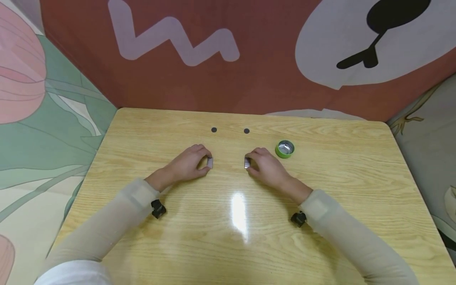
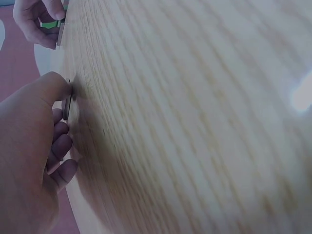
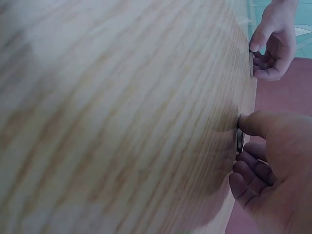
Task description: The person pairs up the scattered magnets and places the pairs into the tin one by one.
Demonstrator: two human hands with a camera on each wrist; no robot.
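Two small flat silvery rectangular pieces lie low at the tabletop, one at each hand. My left hand pinches the left piece by its edges between thumb and fingers. The right piece is held the same way by my right hand, a short gap to the right. In the left wrist view the left piece shows edge-on below the thumb of my left hand. The right wrist view shows the right piece edge-on at my right hand.
Two small dark discs, a left one and a right one, lie on the table beyond the hands. A round green open tin stands just right of my right hand. A red patterned cloth hangs behind the table's back edge.
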